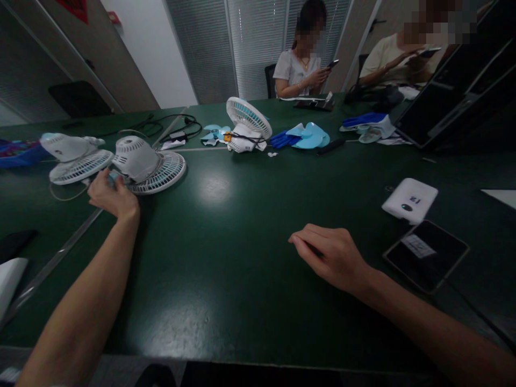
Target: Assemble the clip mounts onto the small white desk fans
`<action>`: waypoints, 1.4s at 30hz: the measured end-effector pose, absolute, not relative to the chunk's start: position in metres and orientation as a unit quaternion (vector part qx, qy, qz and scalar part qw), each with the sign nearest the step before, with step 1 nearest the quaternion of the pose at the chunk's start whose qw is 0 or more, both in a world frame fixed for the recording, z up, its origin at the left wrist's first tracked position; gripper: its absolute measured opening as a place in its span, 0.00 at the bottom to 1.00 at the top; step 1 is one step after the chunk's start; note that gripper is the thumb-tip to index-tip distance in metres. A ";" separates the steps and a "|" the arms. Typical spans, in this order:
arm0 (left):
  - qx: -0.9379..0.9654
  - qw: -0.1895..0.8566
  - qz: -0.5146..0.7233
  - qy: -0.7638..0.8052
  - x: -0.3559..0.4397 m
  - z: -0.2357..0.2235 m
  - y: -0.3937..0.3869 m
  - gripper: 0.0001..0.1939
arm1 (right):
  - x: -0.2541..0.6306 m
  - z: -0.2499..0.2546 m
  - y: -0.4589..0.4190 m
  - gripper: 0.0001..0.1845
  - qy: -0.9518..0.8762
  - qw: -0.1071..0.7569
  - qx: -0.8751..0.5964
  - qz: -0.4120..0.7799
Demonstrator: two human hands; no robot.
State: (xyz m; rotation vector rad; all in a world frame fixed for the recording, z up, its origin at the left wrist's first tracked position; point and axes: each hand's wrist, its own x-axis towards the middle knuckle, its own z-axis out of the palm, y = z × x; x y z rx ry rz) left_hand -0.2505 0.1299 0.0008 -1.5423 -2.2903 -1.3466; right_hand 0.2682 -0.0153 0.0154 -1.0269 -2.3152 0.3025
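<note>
My left hand (pixel 112 194) reaches out to the left side of a white fan (pixel 135 158) that lies face down on the green table. Its fingers are curled beside the fan's cage, around something pale blue that I cannot make out. Just left of it is a second white fan (pixel 76 153), also face down. My right hand (pixel 330 252) rests on the table at the centre right, its fingers folded and pressed together, with nothing showing in them. To the right of that hand lie a white device (pixel 411 199) and a dark square pad (pixel 427 255) with a label.
Across the table (pixel 226 236) stands a third fan (pixel 245 126), tilted, with blue fan blades (pixel 310 135) and blue gloves (pixel 282 140) alongside. Dark cables (pixel 187 126) lie behind the left fans. A large black case (pixel 455 86) blocks the right. Two people sit opposite, holding phones.
</note>
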 end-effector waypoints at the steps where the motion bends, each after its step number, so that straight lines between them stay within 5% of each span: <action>1: -0.483 0.063 -0.445 -0.751 -0.251 0.001 0.129 0.26 | 0.268 0.015 -0.015 0.15 -0.868 0.291 -0.386 0.114; 7: -0.504 0.227 -0.412 -0.724 -0.246 0.005 0.121 0.20 | 0.267 0.014 -0.015 0.15 -0.873 0.281 -0.383 0.109; 30: -0.613 0.265 -0.151 -0.729 -0.217 0.037 0.116 0.23 | 0.266 0.017 -0.015 0.16 -0.872 0.277 -0.379 0.139; 42: -0.646 0.246 -0.229 -0.685 -0.202 0.037 0.105 0.25 | 0.268 0.012 -0.013 0.16 -0.872 0.258 -0.388 0.148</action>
